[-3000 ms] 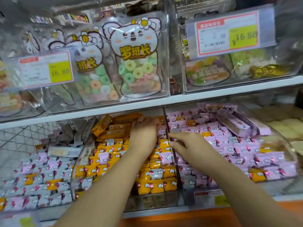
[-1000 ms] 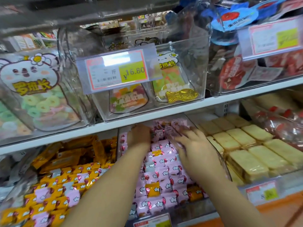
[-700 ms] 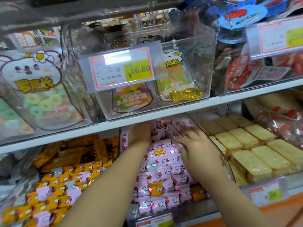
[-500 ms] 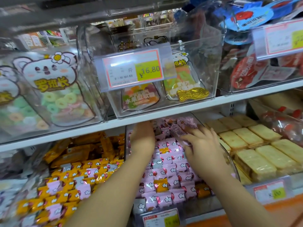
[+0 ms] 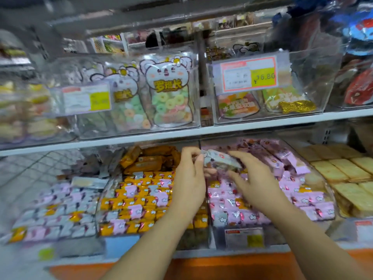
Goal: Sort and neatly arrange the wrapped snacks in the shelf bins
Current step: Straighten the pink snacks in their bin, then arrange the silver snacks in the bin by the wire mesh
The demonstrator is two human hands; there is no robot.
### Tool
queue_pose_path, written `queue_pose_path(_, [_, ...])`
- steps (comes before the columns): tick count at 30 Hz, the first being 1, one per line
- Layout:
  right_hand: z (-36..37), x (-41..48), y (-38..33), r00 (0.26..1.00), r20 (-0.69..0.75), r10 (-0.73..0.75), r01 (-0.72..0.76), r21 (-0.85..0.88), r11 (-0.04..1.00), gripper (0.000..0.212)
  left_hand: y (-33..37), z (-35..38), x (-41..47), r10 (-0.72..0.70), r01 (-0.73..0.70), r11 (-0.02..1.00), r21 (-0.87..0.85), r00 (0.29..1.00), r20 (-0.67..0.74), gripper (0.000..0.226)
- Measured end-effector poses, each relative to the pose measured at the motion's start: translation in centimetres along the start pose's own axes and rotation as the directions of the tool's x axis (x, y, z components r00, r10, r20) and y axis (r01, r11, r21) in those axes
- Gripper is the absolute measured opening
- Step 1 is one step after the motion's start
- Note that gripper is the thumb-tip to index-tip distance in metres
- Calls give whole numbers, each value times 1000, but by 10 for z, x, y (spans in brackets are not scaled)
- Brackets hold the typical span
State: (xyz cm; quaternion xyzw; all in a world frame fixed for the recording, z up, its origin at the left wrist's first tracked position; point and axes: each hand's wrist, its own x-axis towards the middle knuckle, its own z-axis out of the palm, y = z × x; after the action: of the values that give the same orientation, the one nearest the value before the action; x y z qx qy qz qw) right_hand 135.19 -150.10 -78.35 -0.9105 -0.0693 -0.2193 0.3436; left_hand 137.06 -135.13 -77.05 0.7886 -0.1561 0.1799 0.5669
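Store shelving (image 5: 141, 136) fills the view, with clear bins on two levels. Both hands meet over the back left corner of the pink bin (image 5: 330, 199) and hold one greyish wrapped packet (image 5: 220, 161) raised between them. The left hand (image 5: 189, 178) pinches the packet's left end with curled fingers. The right hand (image 5: 254, 182) grasps the right end, fingers arched over the top and thumb below. Inside the pink bin lie pink wrapped snacks (image 5: 292, 199), a few yellow ones among them. Just left of it, the yellow bin (image 5: 97, 201) holds yellow wrapped snacks (image 5: 141, 199) with pink ones scattered through. Right of the pink bin sit pale biscuit packs (image 5: 343, 174). Above it, a clear box (image 5: 323, 77) carries a price tag (image 5: 249, 74) reading 16.80.
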Motion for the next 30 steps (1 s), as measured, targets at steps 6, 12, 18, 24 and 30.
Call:
queue_pose_path(6, [36,-3,-61,996,70,-62,55,95,994,36,-17,-73,-15,-76,68,992,-109,994,-77,21])
queue_pose_path(12, [95,5,-121,986,137,-93,81,92,992,27,-60,-155,-22,-64,103,977,187,977,-203,26])
queue_pose_path(18, [163,29,-172,984,157,-84,57,166,984,26,-102,-230,-23,-162,285,862,419,939,-305,23])
queue_pose_path(24, [218,66,-204,992,124,-7,0,62,998,24,-126,-268,-16,-183,266,579,771,964,-195,33])
queue_pose_path(30, [249,94,-209,999,11,-47,47,-10,999,23,-139,-272,5,-213,218,531,819,970,-120,42])
